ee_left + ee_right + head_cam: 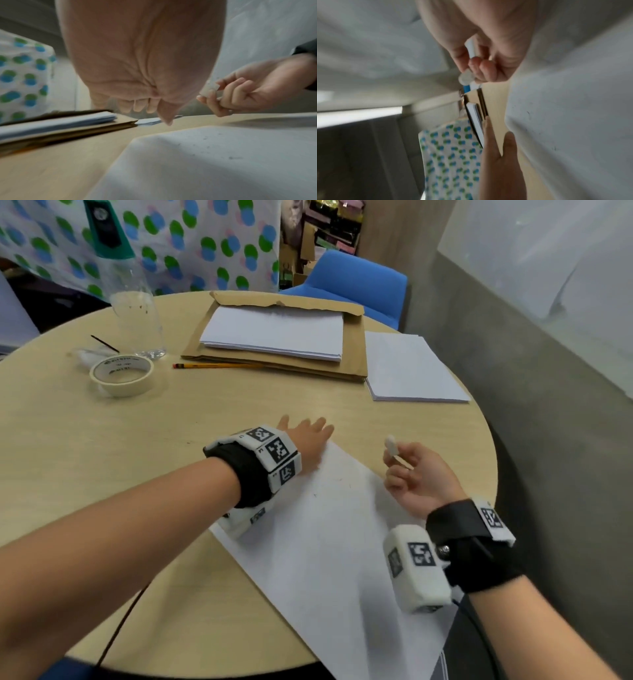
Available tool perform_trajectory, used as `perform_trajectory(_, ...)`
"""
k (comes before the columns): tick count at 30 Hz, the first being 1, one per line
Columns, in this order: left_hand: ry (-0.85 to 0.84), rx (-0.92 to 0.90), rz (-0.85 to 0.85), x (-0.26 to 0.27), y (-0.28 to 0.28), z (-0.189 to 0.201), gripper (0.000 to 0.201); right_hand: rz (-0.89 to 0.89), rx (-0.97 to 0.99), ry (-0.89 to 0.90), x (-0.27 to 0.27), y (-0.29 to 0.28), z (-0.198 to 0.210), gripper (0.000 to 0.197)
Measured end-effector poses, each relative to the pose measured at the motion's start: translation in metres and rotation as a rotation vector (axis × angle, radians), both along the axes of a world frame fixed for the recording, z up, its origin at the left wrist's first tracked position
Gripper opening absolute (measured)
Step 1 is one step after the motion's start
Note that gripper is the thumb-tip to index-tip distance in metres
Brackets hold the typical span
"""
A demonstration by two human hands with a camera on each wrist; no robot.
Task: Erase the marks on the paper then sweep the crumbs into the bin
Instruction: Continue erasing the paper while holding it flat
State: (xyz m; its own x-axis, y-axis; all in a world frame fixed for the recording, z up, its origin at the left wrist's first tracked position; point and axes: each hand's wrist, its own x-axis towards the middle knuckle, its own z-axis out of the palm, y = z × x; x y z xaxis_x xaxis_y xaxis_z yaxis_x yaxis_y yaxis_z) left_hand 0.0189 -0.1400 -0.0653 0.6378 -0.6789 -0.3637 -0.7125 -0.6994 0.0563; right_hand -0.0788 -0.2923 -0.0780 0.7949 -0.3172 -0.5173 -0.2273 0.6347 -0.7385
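Observation:
A white sheet of paper [329, 542] lies slanted on the round wooden table [102, 460], its near corner hanging over the front edge. Small dark specks and crumbs dot the paper [223, 155]. My left hand [308, 436] lies flat with straight fingers at the sheet's far left corner. My right hand [411, 470] hovers above the paper's right edge, palm up, pinching a small white eraser [391, 445] between thumb and fingertips. The eraser [208, 89] also shows in the left wrist view, and the eraser [465, 78] in the right wrist view. No bin is in view.
A brown envelope [352, 350] bearing a paper stack [274, 332] lies at the table's far side, with another paper stack [411, 368] to its right. A yellow pencil [215, 365], a tape roll [121, 374] and a clear bottle [137, 320] stand far left. A blue chair [356, 282] is behind.

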Motion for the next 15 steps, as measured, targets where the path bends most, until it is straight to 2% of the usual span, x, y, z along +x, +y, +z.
perform_trajectory(2, -0.057, -0.005, -0.073, -0.009, 0.003, 0.005, 0.062, -0.127, 0.256, -0.093, -0.009, 0.003, -0.012, 0.017)
perform_trajectory(5, -0.022, 0.067, -0.312, -0.044, 0.006, 0.004, 0.064, -0.224, 0.396, -0.216, -0.015, 0.004, -0.028, 0.020)
perform_trajectory(7, 0.100, 0.143, -0.471, -0.071, 0.009, -0.001, 0.069, -0.213, 0.430, -0.228, -0.016, 0.001, -0.031, 0.015)
perform_trajectory(9, 0.248, 0.218, -0.554, -0.082, 0.017, -0.006, 0.073, -0.170, 0.401, -0.209, -0.016, -0.004, -0.033, 0.021)
perform_trajectory(11, 0.255, 0.269, -0.484, -0.063, 0.031, -0.010, 0.073, -0.137, 0.378, -0.207, -0.017, -0.007, -0.033, 0.023)
perform_trajectory(13, 0.119, 0.316, -0.208, -0.029, 0.047, -0.013, 0.074, -0.100, 0.387, -0.222, -0.018, -0.006, -0.033, 0.010)
perform_trajectory(14, 0.029, 0.332, -0.068, -0.015, 0.053, -0.012, 0.078, -0.074, 0.405, -0.252, -0.018, -0.005, -0.033, 0.010)
perform_trajectory(15, -0.034, 0.328, 0.012, -0.005, 0.056, -0.011, 0.081, -0.050, 0.424, -0.287, -0.019, -0.005, -0.035, 0.024)
